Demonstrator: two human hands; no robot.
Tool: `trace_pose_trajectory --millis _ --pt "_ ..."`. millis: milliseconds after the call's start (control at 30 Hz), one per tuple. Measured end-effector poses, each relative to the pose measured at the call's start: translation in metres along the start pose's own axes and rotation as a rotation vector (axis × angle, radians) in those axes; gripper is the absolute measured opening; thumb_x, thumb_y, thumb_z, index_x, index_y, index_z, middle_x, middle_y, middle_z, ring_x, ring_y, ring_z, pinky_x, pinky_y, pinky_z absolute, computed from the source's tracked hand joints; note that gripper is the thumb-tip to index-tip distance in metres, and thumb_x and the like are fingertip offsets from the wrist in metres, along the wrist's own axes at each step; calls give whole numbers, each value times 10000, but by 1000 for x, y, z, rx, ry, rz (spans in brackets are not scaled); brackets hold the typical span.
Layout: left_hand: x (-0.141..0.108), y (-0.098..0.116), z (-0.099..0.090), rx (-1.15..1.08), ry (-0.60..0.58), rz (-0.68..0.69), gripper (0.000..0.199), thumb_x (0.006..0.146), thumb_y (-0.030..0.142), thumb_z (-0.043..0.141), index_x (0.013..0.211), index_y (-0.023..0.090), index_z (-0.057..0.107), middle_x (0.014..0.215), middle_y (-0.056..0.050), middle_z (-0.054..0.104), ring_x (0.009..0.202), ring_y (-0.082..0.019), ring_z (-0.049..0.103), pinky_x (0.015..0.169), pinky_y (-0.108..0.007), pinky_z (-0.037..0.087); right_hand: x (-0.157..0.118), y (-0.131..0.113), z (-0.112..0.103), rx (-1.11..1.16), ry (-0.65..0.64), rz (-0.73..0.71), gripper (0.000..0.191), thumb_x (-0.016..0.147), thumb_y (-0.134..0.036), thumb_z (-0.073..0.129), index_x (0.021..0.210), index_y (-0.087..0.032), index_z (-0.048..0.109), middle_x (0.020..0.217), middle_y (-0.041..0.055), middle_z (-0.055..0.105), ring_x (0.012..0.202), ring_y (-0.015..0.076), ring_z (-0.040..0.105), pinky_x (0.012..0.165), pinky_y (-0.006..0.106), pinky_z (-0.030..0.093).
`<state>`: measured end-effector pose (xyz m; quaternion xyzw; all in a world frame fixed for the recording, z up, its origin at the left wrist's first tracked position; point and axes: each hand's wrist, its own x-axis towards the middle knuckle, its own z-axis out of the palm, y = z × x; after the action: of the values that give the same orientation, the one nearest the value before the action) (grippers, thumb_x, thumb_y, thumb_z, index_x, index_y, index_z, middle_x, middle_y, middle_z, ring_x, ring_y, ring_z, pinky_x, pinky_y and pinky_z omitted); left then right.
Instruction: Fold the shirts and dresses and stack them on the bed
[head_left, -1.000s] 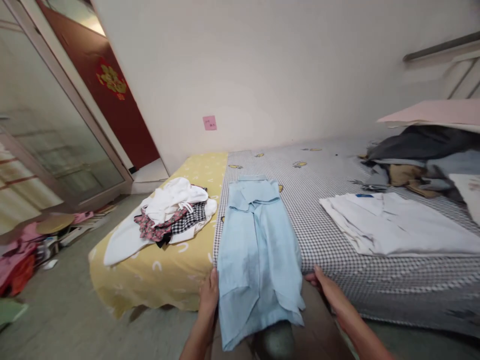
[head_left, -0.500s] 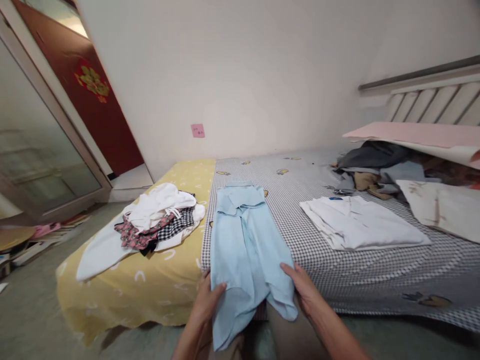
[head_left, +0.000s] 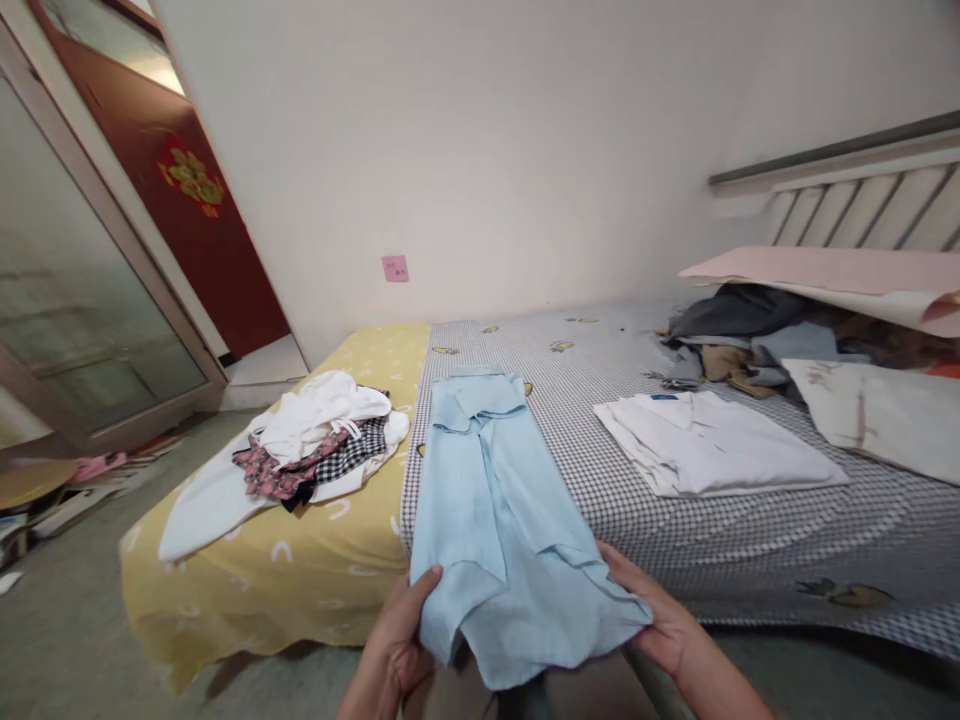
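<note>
A light blue shirt [head_left: 480, 500] lies lengthwise on the checked bedsheet, its collar toward the wall and its sides folded inward. The lower end hangs past the bed's near edge, over my lap. My left hand [head_left: 401, 620] grips the shirt's left edge near the bottom, thumb on top. On the other side my right hand [head_left: 656, 615] holds the lower right corner, pulled outward. Most fingers of both hands are hidden under the cloth.
A folded white shirt [head_left: 720, 445] lies to the right on the checked sheet [head_left: 555, 390]. On the yellow cover [head_left: 300, 580] sits a heap of crumpled clothes [head_left: 322, 430]. Dark and brown clothes [head_left: 750, 330] are piled at the far right under a pink sheet [head_left: 825, 265].
My right hand has moved right and down, spreading the shirt's lower right corner outward. The hem is now wider and lifted. My left hand stays on the left edge, slightly lower.
</note>
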<state>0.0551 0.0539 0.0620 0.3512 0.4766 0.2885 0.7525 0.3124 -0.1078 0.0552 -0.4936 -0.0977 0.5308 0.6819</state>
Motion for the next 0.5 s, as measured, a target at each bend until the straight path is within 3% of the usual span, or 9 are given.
trace_pose_trajectory --millis 67,133,200,300,333,400,467,500 --pt "0 -8 -9 53 -3 -15 468 655 354 844 1037 129 694 941 -148 781 899 -279 740 832 -389 600 0 7 -10 -93 79 7 566 508 -352 877 1014 -233 653 726 4 723 649 181 677 598 261 521" --pt "0 -22 -25 172 11 -18 525 603 417 871 1019 158 683 838 -92 772 764 -245 733 665 -333 596 -1 19 -22 -245 166 43 608 526 -425 844 1067 -240 636 522 -60 598 406 115 511 392 193 350" --pt "1 -42 -47 314 25 -35 520 606 529 846 952 192 655 638 -1 698 514 -168 644 444 -238 465 -4 34 -38 -357 178 108 623 560 -518 788 1091 -233 631 447 -84 509 294 57 301 331 170 149" --pt "-2 -67 -85 516 70 -52 541 659 708 708 859 221 582 473 62 562 306 -110 464 349 -186 242 -15 60 -67 -394 94 205 635 591 -611 718 1089 -226 640 492 -45 551 281 27 226 338 170 65" --pt "-4 -69 -95 574 119 -7 566 643 739 682 852 226 570 504 42 591 313 -127 480 350 -202 260 -18 69 -78 -390 79 228 636 595 -627 704 1090 -231 644 497 -39 555 280 28 229 340 169 62" --pt "-8 -61 -105 686 294 209 618 572 770 666 864 232 582 692 -40 696 446 -205 603 412 -301 424 -21 86 -100 -375 102 253 634 587 -655 684 1068 -243 658 457 -49 510 277 39 231 345 172 57" --pt "-13 -41 -97 781 450 522 611 557 745 658 888 232 629 911 -111 728 753 -304 698 683 -461 564 -19 96 -117 -365 156 260 631 569 -690 669 1007 -235 680 410 -57 453 278 53 241 351 179 66" --pt "-15 -30 -85 812 474 648 573 593 721 641 896 235 653 980 -124 724 910 -334 688 841 -511 547 -16 98 -123 -378 194 255 633 555 -712 661 963 -229 686 392 -59 430 277 60 248 352 184 74"
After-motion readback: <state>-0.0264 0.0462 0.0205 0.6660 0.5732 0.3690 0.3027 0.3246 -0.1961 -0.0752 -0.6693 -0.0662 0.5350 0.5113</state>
